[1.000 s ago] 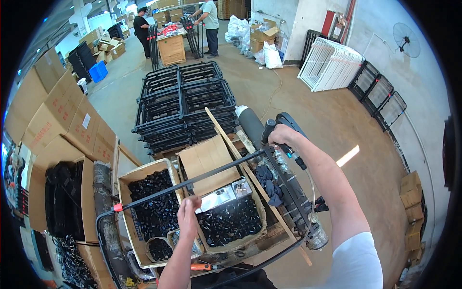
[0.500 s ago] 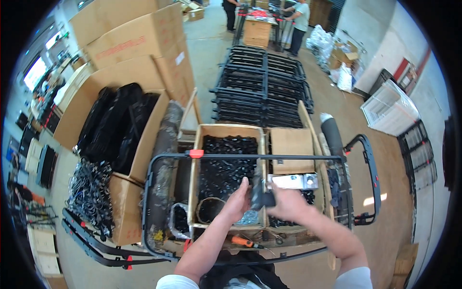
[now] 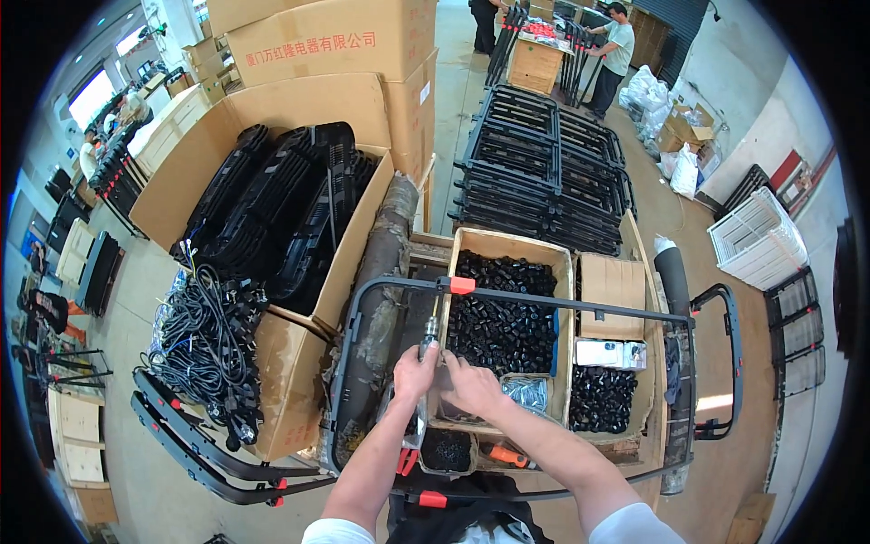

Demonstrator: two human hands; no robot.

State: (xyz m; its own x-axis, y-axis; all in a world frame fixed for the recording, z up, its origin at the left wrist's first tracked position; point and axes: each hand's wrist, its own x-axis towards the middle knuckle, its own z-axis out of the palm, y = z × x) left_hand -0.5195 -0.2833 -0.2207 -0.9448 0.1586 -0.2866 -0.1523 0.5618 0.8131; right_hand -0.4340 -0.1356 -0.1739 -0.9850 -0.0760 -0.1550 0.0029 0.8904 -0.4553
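Head view: left hand [image 3: 414, 373] is gripping a slim, silver-shafted tool [image 3: 432, 326]; half-curled right hand [image 3: 475, 388] is hovering alongside, its hold unclear.

From here I see the left hand [image 3: 414, 374] around a slim metal-tipped tool [image 3: 430, 335], the right hand [image 3: 475, 390] just beside; I can't tell whether they touch. A black frame [image 3: 589, 306] crosses over the box [image 3: 513, 240] of black parts [image 3: 501, 317], silver hardware [image 3: 527, 393] in its near right corner.

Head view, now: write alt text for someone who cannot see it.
A person's left hand holds a tool with a thin tip, the right hand close beside it. A black frame crosses two open boxes holding small black parts.
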